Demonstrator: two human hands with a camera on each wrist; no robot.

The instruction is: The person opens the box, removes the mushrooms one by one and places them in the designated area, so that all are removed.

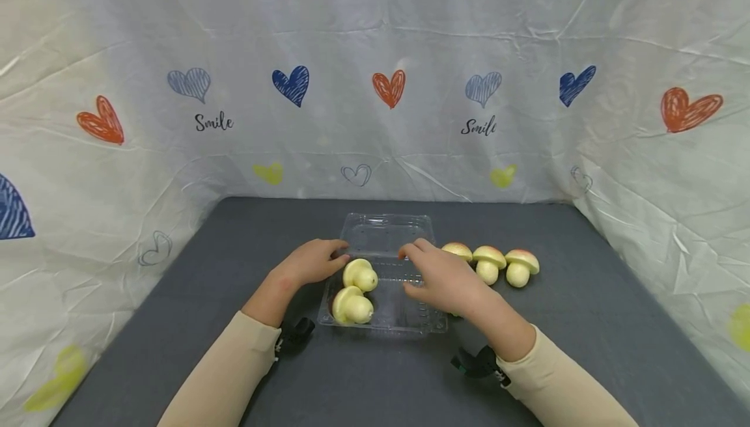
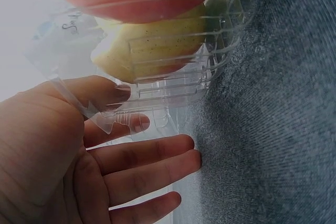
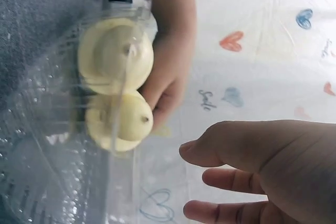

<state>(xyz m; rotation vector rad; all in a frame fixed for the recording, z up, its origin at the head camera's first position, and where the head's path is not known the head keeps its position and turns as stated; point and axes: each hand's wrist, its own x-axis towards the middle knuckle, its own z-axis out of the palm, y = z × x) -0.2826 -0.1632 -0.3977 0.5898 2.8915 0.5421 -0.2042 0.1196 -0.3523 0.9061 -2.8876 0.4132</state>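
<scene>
A clear plastic clamshell box (image 1: 398, 329) lies with its lid (image 1: 383, 235) folded back. Two toy mushrooms with red caps and pale stems, one farther (image 1: 360, 275) and one nearer (image 1: 353, 306), sit in its left half. My left hand (image 1: 310, 261) is at the box's left back side, thumb by the rim and fingers loosely extended (image 2: 147, 169). Over the right part of the box hovers my right hand (image 1: 448, 280), fingers spread and nothing between them (image 3: 252, 177). The right wrist view shows the same pair of mushrooms (image 3: 118, 56) through the plastic wall.
Right of the box stand more toy mushrooms in a row, one (image 1: 489, 264) beside another (image 1: 520, 267), and a third (image 1: 457, 251) partly behind my right hand. The dark grey table (image 1: 263, 232) meets a white curtain (image 1: 340, 134) printed with hearts.
</scene>
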